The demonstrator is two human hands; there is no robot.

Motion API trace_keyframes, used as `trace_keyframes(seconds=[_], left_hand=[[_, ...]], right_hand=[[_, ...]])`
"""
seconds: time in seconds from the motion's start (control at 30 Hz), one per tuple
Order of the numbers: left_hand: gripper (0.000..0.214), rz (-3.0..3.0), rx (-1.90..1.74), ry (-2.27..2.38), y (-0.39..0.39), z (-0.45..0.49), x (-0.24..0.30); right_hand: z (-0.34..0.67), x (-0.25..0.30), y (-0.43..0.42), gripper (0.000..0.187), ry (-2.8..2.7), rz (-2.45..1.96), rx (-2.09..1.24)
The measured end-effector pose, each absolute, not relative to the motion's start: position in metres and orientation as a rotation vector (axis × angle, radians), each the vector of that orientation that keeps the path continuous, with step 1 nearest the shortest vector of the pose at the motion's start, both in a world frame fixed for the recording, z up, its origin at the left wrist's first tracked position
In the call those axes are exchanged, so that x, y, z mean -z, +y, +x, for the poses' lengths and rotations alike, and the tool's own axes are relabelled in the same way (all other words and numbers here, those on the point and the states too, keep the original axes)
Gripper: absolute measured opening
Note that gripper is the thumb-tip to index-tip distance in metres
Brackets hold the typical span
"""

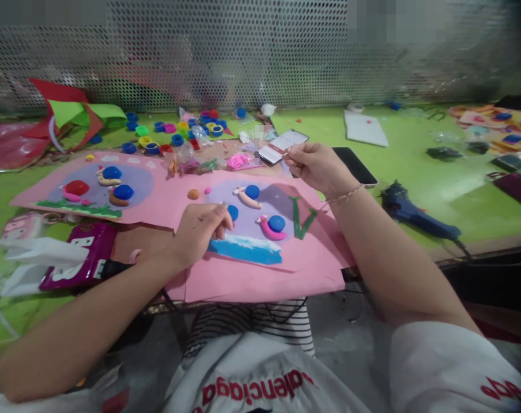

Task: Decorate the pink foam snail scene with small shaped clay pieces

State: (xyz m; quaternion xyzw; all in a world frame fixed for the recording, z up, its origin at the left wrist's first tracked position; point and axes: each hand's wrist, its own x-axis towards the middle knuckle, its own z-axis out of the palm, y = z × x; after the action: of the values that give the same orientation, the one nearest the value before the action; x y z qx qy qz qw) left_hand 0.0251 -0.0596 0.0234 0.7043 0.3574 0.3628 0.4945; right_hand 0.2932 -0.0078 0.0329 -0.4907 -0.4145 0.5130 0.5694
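Left fingers (pixel 218 215): curled, hold unclear
Right fingers (pixel 298 155): pinched, hold unclear
Snails (pixel 276 224): two seem done beside left fingers; rest unclear

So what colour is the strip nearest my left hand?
The strip is blue with white along its upper edge, clearest in the head view.

So the paper card (pixel 264 281) sits at the bench's (pixel 408 158) front edge with snail figures (pixel 272 229) on it. Tissue pack's (pixel 100 241) to its left, glue gun's (pixel 419 213) to its right, both near that edge. Behind the card there's a phone (pixel 281 146), loose caps (pixel 177 140) toward the back edge, then a mesh panel (pixel 226 57) behind everything.
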Motion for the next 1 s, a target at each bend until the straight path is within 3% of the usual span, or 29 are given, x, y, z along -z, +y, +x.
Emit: trace_keyframes(seconds=[0.13, 0.43, 0.8, 1.0], left_hand=[[0.058, 1.674, -0.869, 0.843, -0.0575, 0.0233, -0.0209], [0.062, 1.664, -0.869, 0.802, -0.0565, 0.0223, -0.019], [0.063, 1.674, -0.872, 0.784, -0.0565, 0.0228, -0.0188], [0.064, 1.681, -0.873, 0.8, -0.0565, 0.0237, -0.0196]], right_hand=[[0.2923, -0.0337, -0.0084, 0.021, -0.964, -1.174, -1.187], [0.2907, -0.0353, -0.0083, 0.013, -0.883, -1.095, -1.188], [0.2926, -0.0328, -0.0095, 0.027, -0.994, -1.082, -1.149], [0.2856, -0.0365, -0.0156, 0.018, -1.01, -1.086, -1.205]])
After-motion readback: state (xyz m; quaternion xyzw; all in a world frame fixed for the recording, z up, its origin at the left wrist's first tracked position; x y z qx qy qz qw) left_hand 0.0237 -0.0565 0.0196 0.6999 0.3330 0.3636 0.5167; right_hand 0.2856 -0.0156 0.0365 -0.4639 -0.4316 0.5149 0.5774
